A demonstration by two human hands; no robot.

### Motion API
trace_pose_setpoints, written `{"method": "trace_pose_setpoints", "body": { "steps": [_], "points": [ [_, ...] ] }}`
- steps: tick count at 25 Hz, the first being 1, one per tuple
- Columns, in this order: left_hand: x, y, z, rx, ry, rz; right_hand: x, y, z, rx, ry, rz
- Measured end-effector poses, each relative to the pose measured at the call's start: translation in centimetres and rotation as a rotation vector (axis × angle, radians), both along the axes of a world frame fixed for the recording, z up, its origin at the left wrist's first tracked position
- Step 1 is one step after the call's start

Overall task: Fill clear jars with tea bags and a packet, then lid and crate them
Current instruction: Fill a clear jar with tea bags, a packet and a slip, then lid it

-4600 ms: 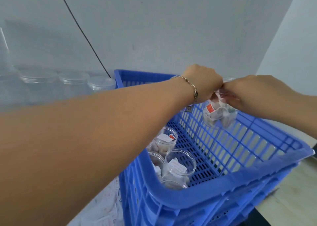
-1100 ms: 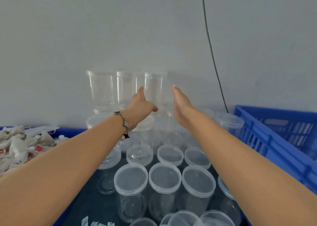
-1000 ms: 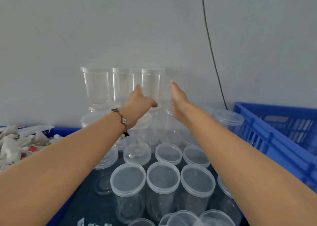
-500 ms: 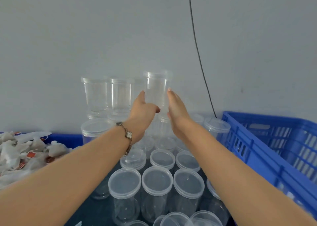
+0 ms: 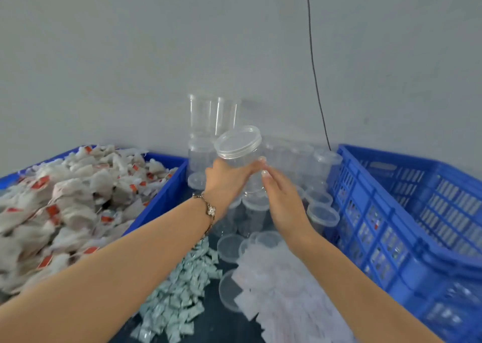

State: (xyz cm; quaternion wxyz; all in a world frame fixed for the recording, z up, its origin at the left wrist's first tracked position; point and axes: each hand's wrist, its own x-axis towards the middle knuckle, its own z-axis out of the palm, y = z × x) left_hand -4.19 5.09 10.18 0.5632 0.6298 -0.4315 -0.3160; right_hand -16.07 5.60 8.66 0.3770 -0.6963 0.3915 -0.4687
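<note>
Two hands meet around one clear jar (image 5: 241, 151) above the middle of the dark surface (image 5: 214, 322). The left hand (image 5: 227, 179), with a bracelet (image 5: 208, 209) on its wrist, grips the jar from the left and from below, its fingers curled round the body. The right hand (image 5: 280, 199) comes from the right with its fingers almost straight, and only the fingertips (image 5: 264, 172) touch the side of the jar. The jar is lifted off the surface and tilted, so its closed lid (image 5: 238, 140) faces up and toward the camera. Just under and behind the hands stand many more clear jars (image 5: 323, 213) with lids, close together, and they reach to the far edge of the surface by the grey wall (image 5: 130, 56). At that far edge some open jars (image 5: 212, 114) are stacked higher than the others. Nearer to the camera, under the left forearm, a heap of small pale green packets (image 5: 177, 298) lies on the surface. Beside it on the right lies a pile of white flat packets (image 5: 284, 293), and it partly covers a few jars. Along the left edge stands a blue bin (image 5: 161, 199) full of white tea bags (image 5: 65, 204) with red tags. Along the right edge stands a blue crate (image 5: 407, 225) with slotted walls; something small shows through the slots, but I cannot tell what. One thin black cable (image 5: 314, 69) hangs down the wall behind the jars.
</note>
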Motion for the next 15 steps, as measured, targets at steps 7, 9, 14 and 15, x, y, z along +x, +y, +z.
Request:
{"method": "trace_pose_setpoints", "body": {
  "steps": [7,9,14,15],
  "points": [
    [-2.1,8.9,-9.5,0.037,-0.207,0.031,-1.1,6.6,-3.0,0.111,0.306,-0.162],
    [-2.8,10.6,-12.6,0.042,-0.183,-0.002,-1.0,7.3,-4.0,0.058,0.619,-0.150],
    [-3.2,12.2,-17.6,0.019,-0.224,-0.161,0.2,8.0,-7.2,-0.052,1.279,-0.088],
    [-2.9,12.3,-18.4,0.025,-0.217,-0.195,0.5,7.9,-7.7,-0.058,1.299,-0.110]
  ]
}}
